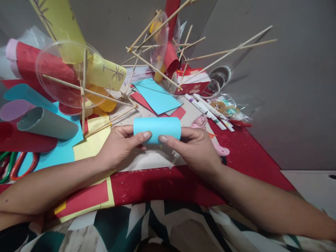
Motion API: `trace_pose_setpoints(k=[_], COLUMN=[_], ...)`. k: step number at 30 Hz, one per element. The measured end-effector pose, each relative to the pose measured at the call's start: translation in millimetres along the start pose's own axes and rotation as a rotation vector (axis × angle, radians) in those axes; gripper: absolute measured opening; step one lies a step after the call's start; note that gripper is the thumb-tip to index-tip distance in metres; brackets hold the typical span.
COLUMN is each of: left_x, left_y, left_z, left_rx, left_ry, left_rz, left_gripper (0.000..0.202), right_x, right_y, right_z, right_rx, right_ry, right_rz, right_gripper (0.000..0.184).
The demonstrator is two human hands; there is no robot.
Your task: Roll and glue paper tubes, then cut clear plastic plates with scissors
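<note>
A light blue paper tube lies sideways between my two hands, in the middle of the view. My left hand grips its left end, thumb on the near side and fingers behind. At the other end, my right hand holds it the same way, its thumb pressed on the lower front. Most of the fingertips are hidden behind or inside the roll. Flat blue paper pieces lie just beyond it, over red ones.
Stick frames with clear plastic lids stand at the back. Rolled paper tubes and scissors are at left. Markers, a bag of tape rolls and a pink tool lie right, on the red cloth.
</note>
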State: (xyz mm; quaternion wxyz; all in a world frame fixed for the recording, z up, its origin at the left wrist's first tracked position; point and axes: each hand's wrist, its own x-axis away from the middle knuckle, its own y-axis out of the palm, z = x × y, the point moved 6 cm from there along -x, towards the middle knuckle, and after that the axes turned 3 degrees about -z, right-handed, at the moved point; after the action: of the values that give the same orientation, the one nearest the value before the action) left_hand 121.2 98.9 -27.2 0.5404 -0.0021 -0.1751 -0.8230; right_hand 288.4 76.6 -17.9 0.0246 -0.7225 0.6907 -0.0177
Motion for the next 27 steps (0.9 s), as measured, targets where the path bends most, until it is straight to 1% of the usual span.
trace_pose_setpoints(k=[3,7,11,14,16,18,22,27], left_x=[0,-2,1,5,4,3,0,3], left_y=[-1.4,-2.9,-4.5,-3.3,-2.0,-1.0,-1.1,-1.3], left_z=[1,1,7,11,10,6,1,2], left_rx=[-0.057,-0.135,-0.19,-0.22,-0.221,-0.215,-0.175,-0.193], left_ry=[0.042,0.048,0.11,0.175,0.172,0.14,0.103,0.145], left_rz=[0.007,-0.024,0.017,0.036,0.024,0.003,-0.011,-0.006], left_gripper=[0.02,0.023,0.025,0.023,0.022,0.021,0.021,0.02], right_x=[0,1,2,3,3,3,2,3], right_y=[-1,-2,2,3,2,0,2,6], right_z=[0,2,2,2,2,1,2,1], right_rx=[-0.01,-0.004,-0.001,-0.016,-0.023,-0.008,0.035,0.043], right_ry=[-0.01,-0.008,-0.014,-0.014,-0.013,-0.011,-0.02,-0.035], right_rz=[0.018,0.026,-0.016,-0.016,0.007,0.023,0.006,-0.013], right_gripper=[0.007,0.011,0.013,0.011,0.01,0.01,0.013,0.017])
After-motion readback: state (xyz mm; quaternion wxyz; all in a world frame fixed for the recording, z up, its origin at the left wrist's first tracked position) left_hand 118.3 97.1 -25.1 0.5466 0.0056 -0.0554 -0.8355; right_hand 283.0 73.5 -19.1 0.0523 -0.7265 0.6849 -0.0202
